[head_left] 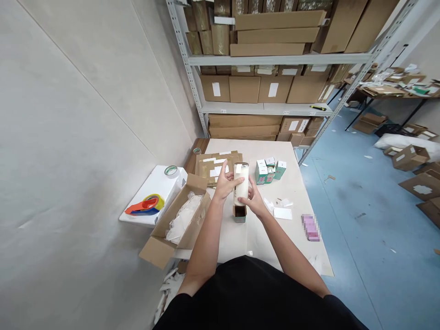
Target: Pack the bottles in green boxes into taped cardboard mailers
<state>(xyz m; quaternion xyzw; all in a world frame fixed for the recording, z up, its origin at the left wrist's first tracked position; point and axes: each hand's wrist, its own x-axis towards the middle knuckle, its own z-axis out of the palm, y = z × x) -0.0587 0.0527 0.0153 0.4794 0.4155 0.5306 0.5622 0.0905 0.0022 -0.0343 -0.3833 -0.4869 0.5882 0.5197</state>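
A cream-white tumbler (pixel 242 191) with a shiny metallic top edge stands upright between my hands above the table. My left hand (pixel 224 185) grips it from the left, with the thumb across its front. From the right, my right hand (pixel 256 201) holds its lower part, the thumb near the base. Directly below the tumbler, a small open box (pixel 239 218) shows its dark inside. Whether the tumbler's base touches that box I cannot tell.
Green-and-white boxes (pixel 261 173) stand at the back right of the table (pixel 261 240). Flattened cardboard (pixel 203 170) lies behind my left hand. An open carton (pixel 195 224) with white plastic wrap and a tape dispenser (pixel 146 205) are left. Beyond stands a loaded shelf (pixel 233 108).
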